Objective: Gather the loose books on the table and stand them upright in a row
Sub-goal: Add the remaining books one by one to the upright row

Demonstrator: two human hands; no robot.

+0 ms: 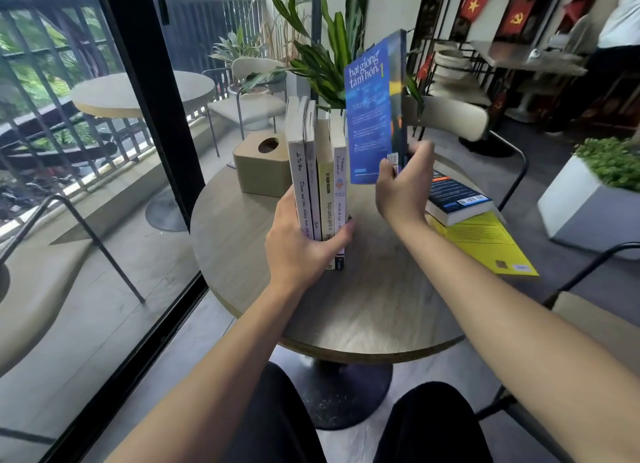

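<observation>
Several books (317,172) stand upright in a row on the round wooden table (363,307), spines toward me. My left hand (301,244) clasps the row at its near bottom end, thumb on the left side and fingers on the right. My right hand (403,185) grips a blue book (372,116) by its lower corner and holds it upright in the air just right of the row. At the table's right edge a dark blue book (453,199) lies flat on top of a yellow book (485,241).
A beige tissue box (259,166) sits behind the row on the left. A potted plant (329,64) stands at the back of the table. Chairs flank the table, and a glass door is on the left. A white planter (588,199) stands on the right floor.
</observation>
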